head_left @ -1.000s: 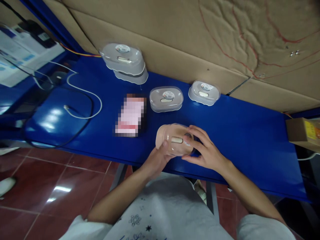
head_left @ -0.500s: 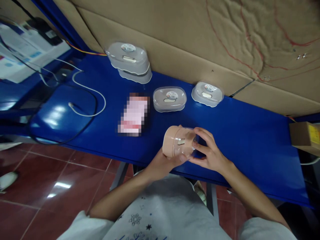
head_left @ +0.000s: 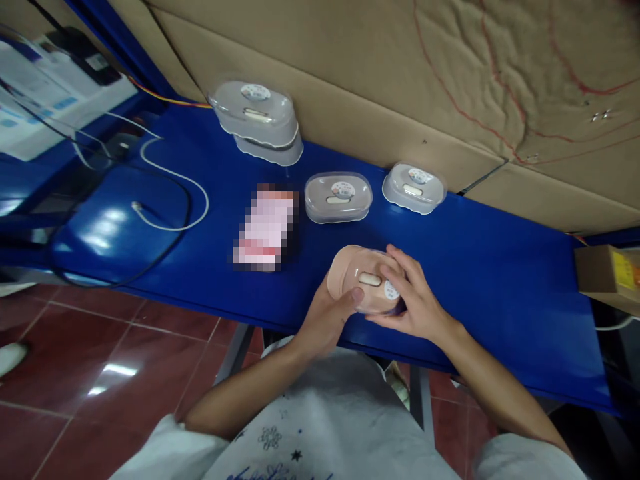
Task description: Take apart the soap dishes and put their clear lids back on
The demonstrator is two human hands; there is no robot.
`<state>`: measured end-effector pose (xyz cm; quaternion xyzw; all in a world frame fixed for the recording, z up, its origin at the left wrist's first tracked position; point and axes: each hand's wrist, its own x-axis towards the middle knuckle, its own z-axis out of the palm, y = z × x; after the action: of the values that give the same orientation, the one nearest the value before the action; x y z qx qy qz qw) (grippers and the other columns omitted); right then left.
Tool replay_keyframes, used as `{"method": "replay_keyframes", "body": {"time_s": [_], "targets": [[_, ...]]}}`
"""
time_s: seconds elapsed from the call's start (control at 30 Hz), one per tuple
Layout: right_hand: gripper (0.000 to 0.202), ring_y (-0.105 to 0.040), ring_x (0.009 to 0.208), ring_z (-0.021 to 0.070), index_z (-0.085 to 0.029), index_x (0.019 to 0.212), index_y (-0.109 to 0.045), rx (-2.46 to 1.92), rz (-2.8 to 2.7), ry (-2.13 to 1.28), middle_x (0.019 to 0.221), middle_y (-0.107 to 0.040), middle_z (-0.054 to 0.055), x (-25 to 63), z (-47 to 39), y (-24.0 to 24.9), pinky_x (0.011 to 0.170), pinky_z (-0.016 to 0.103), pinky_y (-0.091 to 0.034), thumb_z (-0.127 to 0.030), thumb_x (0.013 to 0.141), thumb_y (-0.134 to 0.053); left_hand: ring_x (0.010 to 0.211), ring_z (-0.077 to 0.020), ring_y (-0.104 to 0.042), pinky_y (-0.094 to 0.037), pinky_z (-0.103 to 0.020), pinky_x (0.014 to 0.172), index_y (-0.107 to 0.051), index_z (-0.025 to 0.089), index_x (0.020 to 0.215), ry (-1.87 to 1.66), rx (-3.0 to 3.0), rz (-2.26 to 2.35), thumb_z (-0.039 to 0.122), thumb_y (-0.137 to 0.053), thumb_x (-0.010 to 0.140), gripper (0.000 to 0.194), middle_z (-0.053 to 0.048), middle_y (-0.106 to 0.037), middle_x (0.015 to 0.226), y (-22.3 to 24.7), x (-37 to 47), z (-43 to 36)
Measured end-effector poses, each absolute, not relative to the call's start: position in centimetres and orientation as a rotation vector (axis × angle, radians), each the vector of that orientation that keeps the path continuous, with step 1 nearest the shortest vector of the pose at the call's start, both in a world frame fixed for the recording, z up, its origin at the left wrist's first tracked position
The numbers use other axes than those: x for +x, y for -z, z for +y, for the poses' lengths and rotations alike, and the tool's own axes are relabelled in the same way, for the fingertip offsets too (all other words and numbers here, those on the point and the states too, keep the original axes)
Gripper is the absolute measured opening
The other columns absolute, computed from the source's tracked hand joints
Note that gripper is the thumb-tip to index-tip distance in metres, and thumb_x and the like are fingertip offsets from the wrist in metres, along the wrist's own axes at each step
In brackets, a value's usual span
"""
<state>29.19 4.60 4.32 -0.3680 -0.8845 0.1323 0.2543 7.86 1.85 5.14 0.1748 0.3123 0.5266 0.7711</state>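
A peach-coloured plastic box (head_left: 345, 261) with a clear lid is held between both hands above the front part of the blue table. On the lid are a pale oval tab and a round white label. My left hand (head_left: 326, 315) grips the box's left end from below, its thumb pressed on the lid. Wrapped round the right end is my right hand (head_left: 417, 297), with fingertips on the lid near the label. The box's underside is hidden. Just beyond it lie a grey box with a clear lid (head_left: 339, 199) and a smaller similar box (head_left: 414, 189).
Two more grey lidded boxes (head_left: 255, 120) are stacked at the back left. A phone-like pixelated item (head_left: 265, 230) lies left of centre. White and black cables (head_left: 173, 229) loop at the left. Cardboard (head_left: 350, 87) lines the back; a small carton (head_left: 603, 277) stands at the right.
The box has turned so its lid faces up more, showing the tab and label. My left thumb has moved onto the lid. The grey boxes have stayed in place.
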Motion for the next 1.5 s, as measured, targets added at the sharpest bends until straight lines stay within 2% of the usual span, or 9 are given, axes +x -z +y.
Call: {"method": "replay_keyframes", "body": {"time_s": [0.13,0.3,0.53,0.77,1.03,1.17,1.3,1.4,1.5], "targets": [[0.108,-0.044,0.157,0.0438,-0.046,0.173,-0.011,-0.986,-2.443,-0.29,0.177,-0.03,0.014,29.5,4.7,-4.6,0.118,0.068,-0.049,-0.051,0.092,-0.082,0.142,-0.0333,-0.064,-0.05,-0.044,0.122,-0.072,0.026,0.14,-1.178,0.314,0.655,0.038,-0.096,0.081,0.065,-0.009,-0.076,0.142,-5.2,8.4,1.7],[0.109,-0.044,0.156,0.0451,-0.041,0.174,-0.013,-1.018,-2.405,-0.343,0.176,-0.03,0.016,29.6,4.6,-4.4,0.118,0.069,-0.049,-0.061,0.09,-0.081,0.146,-0.0391,-0.06,-0.051,-0.053,0.12,-0.071,0.021,0.142,-1.05,0.236,0.61,0.071,-0.077,0.089,0.073,-0.014,-0.076,0.141,-4.4,8.4,2.0],[0.101,-0.047,0.154,0.0456,-0.047,0.169,-0.024,-1.034,-2.433,-0.229,0.174,-0.034,0.013,29.7,4.5,-4.3,0.117,0.07,-0.05,-0.051,0.088,-0.085,0.147,-0.0397,-0.059,-0.048,-0.052,0.123,-0.076,0.016,0.133,-1.063,0.231,0.629,0.065,-0.078,0.091,0.065,-0.016,-0.079,0.133,-4.0,8.2,2.0],[0.104,-0.047,0.154,0.0434,-0.043,0.172,-0.019,-1.003,-2.394,-0.364,0.172,-0.035,0.014,29.5,4.5,-5.0,0.118,0.067,-0.051,-0.052,0.09,-0.083,0.149,-0.0394,-0.058,-0.044,-0.053,0.126,-0.077,0.018,0.133,-1.025,0.329,0.572,0.067,-0.073,0.094,0.063,-0.016,-0.077,0.137,-3.5,7.9,1.6],[0.104,-0.049,0.152,0.0451,-0.044,0.171,-0.02,-1.014,-2.404,-0.284,0.17,-0.038,0.016,29.3,4.8,-4.3,0.116,0.068,-0.052,-0.059,0.089,-0.082,0.149,-0.0375,-0.058,-0.049,-0.051,0.123,-0.073,0.019,0.139,-1.037,0.173,0.639,0.066,-0.067,0.099,0.062,-0.013,-0.077,0.138,-4.2,7.9,2.2],[0.105,-0.049,0.152,0.0433,-0.041,0.173,-0.015,-1.01,-2.403,-0.26,0.169,-0.036,0.018,29.2,4.7,-4.3,0.115,0.067,-0.054,-0.058,0.092,-0.08,0.145,-0.0387,-0.061,-0.048,-0.052,0.123,-0.074,0.018,0.137,-1.078,0.245,0.666,0.067,-0.075,0.093,0.066,-0.014,-0.078,0.137,-4.1,8.1,2.1],[0.105,-0.053,0.148,0.0433,-0.046,0.171,-0.018,-0.948,-2.405,-0.117,0.172,-0.033,0.014,29.6,4.7,-4.0,0.112,0.066,-0.056,-0.056,0.089,-0.083,0.141,-0.0371,-0.065,-0.048,-0.052,0.123,-0.076,0.019,0.133,-1.071,0.312,0.637,0.069,-0.073,0.093,0.064,-0.013,-0.08,0.132,-4.0,8.0,1.9],[0.101,-0.056,0.145,0.0418,-0.042,0.17,-0.027,-0.836,-2.381,-0.052,0.172,-0.034,0.013,29.9,4.8,-3.9,0.11,0.063,-0.058,-0.053,0.088,-0.085,0.14,-0.0348,-0.066,-0.048,-0.051,0.123,-0.075,0.021,0.135,-1.075,0.361,0.614,0.068,-0.067,0.098,0.059,-0.012,-0.08,0.133,-3.7,7.9,1.6],[0.103,-0.055,0.145,0.0421,-0.037,0.172,-0.027,-0.833,-2.368,-0.102,0.172,-0.034,0.015,30.1,4.9,-4.0,0.11,0.062,-0.058,-0.055,0.088,-0.085,0.141,-0.0346,-0.065,-0.048,-0.05,0.123,-0.072,0.021,0.14,-1.07,0.401,0.588,0.067,-0.065,0.1,0.061,-0.013,-0.078,0.136,-3.5,8.0,1.4]]}}
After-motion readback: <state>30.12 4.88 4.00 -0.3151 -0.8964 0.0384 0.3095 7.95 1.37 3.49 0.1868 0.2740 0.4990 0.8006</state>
